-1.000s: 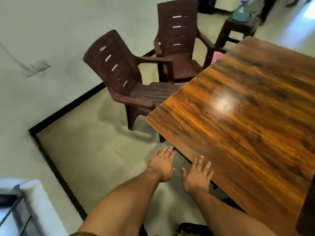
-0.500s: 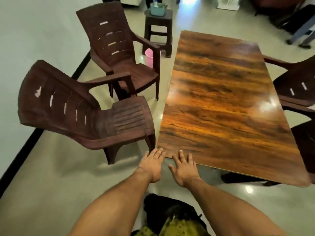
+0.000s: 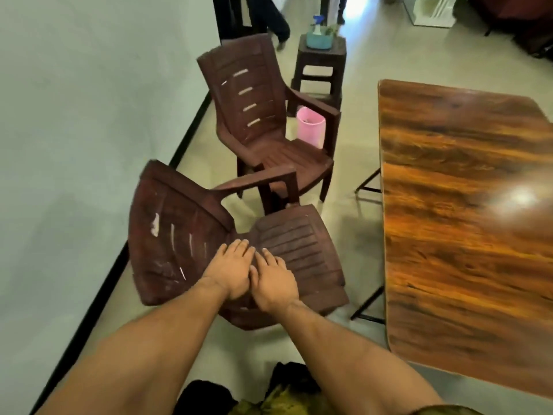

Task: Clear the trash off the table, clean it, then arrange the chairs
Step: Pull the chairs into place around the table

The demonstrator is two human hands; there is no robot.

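Note:
A glossy wooden table (image 3: pixel 466 223) fills the right side, its top bare. Two dark brown plastic armchairs stand to its left. The near chair (image 3: pixel 302 259) is right below me, its back toward the wall. The far chair (image 3: pixel 257 115) stands behind it, facing the table. My left hand (image 3: pixel 232 272) and right hand (image 3: pixel 273 281) are stretched out side by side over the near chair's seat, fingers straight and slightly apart, holding nothing. I cannot tell whether they touch the chair.
A pink bucket (image 3: pixel 311 127) sits on the floor behind the far chair's arm. A brown stool (image 3: pixel 321 67) carries a teal basin (image 3: pixel 318 40) with a spray bottle. A person's legs (image 3: pixel 275 22) show at the back. The white wall (image 3: pixel 89 115) runs along the left.
My view has swung left and closer to the near chair. Both hands, earlier by the table's near corner, are now over that chair's seat.

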